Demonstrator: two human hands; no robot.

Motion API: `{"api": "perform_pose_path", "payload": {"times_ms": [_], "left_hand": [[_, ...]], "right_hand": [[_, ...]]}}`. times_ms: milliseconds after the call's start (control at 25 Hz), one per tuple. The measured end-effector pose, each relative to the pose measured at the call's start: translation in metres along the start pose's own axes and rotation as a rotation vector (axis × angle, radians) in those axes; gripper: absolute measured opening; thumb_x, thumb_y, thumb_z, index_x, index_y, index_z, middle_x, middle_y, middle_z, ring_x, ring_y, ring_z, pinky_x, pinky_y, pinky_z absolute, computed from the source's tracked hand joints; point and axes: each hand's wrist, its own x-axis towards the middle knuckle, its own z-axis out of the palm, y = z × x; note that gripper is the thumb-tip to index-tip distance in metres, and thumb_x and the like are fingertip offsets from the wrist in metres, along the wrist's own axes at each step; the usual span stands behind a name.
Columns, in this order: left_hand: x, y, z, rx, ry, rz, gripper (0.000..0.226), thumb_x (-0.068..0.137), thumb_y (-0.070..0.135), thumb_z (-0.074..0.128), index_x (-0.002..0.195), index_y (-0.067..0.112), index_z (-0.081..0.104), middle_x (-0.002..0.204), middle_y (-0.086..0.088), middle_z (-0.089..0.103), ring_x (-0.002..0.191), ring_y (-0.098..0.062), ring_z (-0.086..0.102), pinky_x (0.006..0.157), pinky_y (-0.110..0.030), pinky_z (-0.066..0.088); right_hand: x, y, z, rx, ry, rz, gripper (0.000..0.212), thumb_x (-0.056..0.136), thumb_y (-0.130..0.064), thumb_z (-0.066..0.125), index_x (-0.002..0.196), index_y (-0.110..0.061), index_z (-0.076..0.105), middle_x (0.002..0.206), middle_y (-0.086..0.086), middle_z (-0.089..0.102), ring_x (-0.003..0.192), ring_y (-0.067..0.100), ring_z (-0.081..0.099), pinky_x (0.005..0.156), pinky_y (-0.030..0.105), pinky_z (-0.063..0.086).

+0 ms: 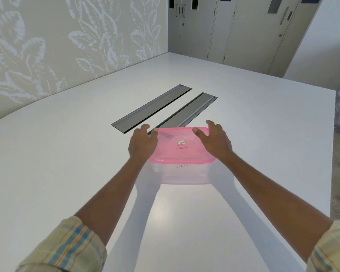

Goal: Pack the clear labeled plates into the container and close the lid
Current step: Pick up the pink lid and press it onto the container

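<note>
Frame centre: pink translucent lid (171, 154) on clear plastic container (185, 174). Left hand (142, 143), right hand (215, 141) spread wide, pressing far corners.

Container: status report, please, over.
Left hand, right hand open, thumbs pressing far corners of pink lid. Lid sits on container. Contents unclear. Nothing obstructing.
</note>
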Motion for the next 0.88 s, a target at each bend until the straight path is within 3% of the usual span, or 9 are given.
{"api": "perform_pose_path", "payload": {"times_ms": [120, 240, 560, 680, 760, 880], "left_hand": [[0.014, 0.005, 0.013, 0.162, -0.133, 0.128, 0.042, 0.111, 0.037, 0.043, 0.148, 0.021, 0.057, 0.14, -0.017, 0.059, 0.132, -0.04, 0.058, 0.108, -0.051, 0.049], [0.012, 0.003, 0.026, 0.26, -0.127, 0.183, 0.04, 0.114, 0.033, 0.034, 0.143, 0.015, 0.054, 0.132, -0.017, 0.059, 0.122, -0.043, 0.06, 0.102, -0.054, 0.051], [0.027, 0.008, 0.035, 0.425, -0.075, 0.195, 0.037, 0.115, 0.034, 0.027, 0.131, 0.012, 0.053, 0.118, -0.016, 0.058, 0.101, -0.043, 0.067, 0.079, -0.044, 0.046], [0.039, 0.01, 0.039, 0.439, -0.053, 0.152, 0.043, 0.115, 0.04, 0.025, 0.122, 0.017, 0.06, 0.106, -0.011, 0.058, 0.094, -0.04, 0.064, 0.077, -0.04, 0.041], [0.048, 0.01, 0.042, 0.438, -0.055, 0.122, 0.047, 0.114, 0.044, 0.025, 0.117, 0.018, 0.063, 0.106, -0.011, 0.064, 0.095, -0.039, 0.062, 0.077, -0.04, 0.041], [0.057, 0.006, 0.046, 0.433, -0.052, 0.101, 0.05, 0.113, 0.048, 0.025, 0.11, 0.018, 0.066, 0.106, -0.013, 0.07, 0.091, -0.039, 0.058, 0.077, -0.04, 0.041]], "right_hand": [[0.024, -0.002, 0.01, -0.098, -0.054, -0.02, 0.07, 0.1, -0.076, 0.036, 0.138, -0.021, 0.057, 0.136, 0.01, 0.063, 0.129, 0.036, 0.057, 0.095, 0.047, 0.048], [0.041, 0.003, 0.02, -0.139, 0.025, -0.052, 0.062, 0.108, -0.063, 0.029, 0.118, -0.011, 0.062, 0.118, 0.015, 0.066, 0.114, 0.04, 0.062, 0.082, 0.044, 0.045], [0.08, 0.003, 0.019, -0.258, -0.049, -0.015, 0.063, 0.106, -0.053, 0.025, 0.112, -0.013, 0.073, 0.121, 0.019, 0.069, 0.111, 0.041, 0.062, 0.086, 0.043, 0.044], [0.091, 0.01, 0.018, -0.29, -0.142, -0.045, 0.064, 0.104, -0.051, 0.021, 0.116, -0.01, 0.069, 0.124, 0.021, 0.068, 0.115, 0.042, 0.061, 0.094, 0.045, 0.047], [0.093, 0.01, 0.016, -0.306, -0.209, -0.062, 0.059, 0.107, -0.047, 0.023, 0.12, -0.007, 0.063, 0.119, 0.023, 0.068, 0.111, 0.042, 0.063, 0.09, 0.043, 0.05], [0.099, 0.013, 0.019, -0.22, -0.229, -0.069, 0.052, 0.11, -0.024, 0.035, 0.158, -0.005, 0.035, 0.132, 0.027, 0.063, 0.121, 0.046, 0.062, 0.096, 0.044, 0.051]]}}
